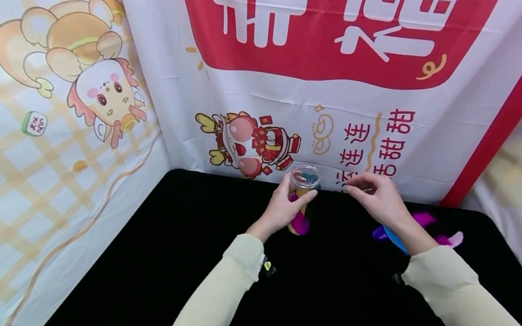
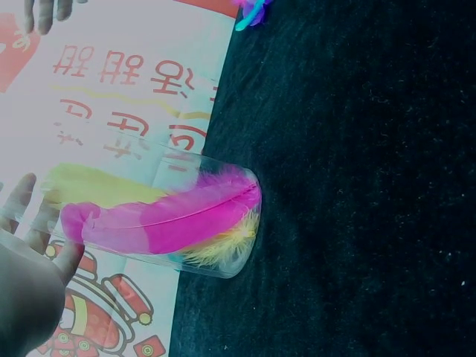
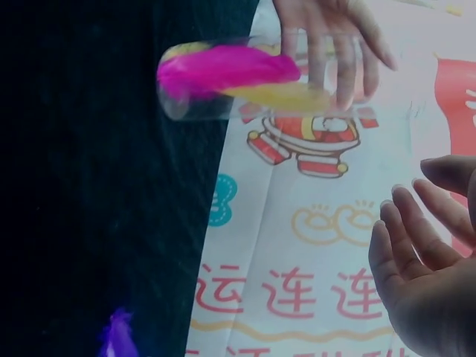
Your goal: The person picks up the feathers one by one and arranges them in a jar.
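Observation:
My left hand grips a tall clear jar around its upper part, above the black table. Its round mouth faces up towards the head camera. Inside, a magenta feather lies against yellow feathers, which show through the wall in both wrist views. To the right of the jar, my right hand hovers apart from it, fingers loosely bent. In the right wrist view, nothing shows between that hand's thumb and fingers.
Behind my right forearm, loose feathers lie on the black table: magenta, purple, blue and pale pink. A printed red and white cloth hangs along the table's far edge. More cloth hangs at both sides.

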Available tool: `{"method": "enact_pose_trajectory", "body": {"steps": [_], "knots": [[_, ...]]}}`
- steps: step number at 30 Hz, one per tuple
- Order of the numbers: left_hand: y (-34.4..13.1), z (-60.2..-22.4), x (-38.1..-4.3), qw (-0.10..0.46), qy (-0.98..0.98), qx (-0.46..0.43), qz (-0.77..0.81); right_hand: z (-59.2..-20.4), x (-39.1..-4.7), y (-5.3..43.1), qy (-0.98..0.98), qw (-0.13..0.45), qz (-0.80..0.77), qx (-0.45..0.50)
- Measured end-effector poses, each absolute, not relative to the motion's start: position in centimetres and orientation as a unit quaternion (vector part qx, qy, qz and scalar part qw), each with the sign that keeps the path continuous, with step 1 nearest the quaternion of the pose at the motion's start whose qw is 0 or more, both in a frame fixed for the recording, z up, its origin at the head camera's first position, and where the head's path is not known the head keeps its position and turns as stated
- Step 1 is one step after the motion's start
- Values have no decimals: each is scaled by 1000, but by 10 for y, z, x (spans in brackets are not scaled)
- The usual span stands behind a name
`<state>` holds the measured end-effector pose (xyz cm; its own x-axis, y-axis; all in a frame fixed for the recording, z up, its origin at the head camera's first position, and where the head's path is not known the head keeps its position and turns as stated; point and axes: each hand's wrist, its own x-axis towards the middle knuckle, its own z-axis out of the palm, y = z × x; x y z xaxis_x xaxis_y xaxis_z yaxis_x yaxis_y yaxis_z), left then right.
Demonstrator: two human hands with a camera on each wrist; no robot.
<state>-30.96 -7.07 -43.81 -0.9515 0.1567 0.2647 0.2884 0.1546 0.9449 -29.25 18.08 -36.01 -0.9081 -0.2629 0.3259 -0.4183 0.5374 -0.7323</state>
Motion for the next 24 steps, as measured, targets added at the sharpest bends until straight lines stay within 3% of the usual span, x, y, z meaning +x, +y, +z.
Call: {"method": "enact_pose_trajectory", "body": {"steps": [14, 24], "knots": [[-70, -437, -309, 60, -759, -150, -631, -369, -298, 208, -892, 43, 417, 167], [-70, -439, -310, 56, -763, -146, -627, -386, -301, 226, -910, 85, 364, 181]]}}
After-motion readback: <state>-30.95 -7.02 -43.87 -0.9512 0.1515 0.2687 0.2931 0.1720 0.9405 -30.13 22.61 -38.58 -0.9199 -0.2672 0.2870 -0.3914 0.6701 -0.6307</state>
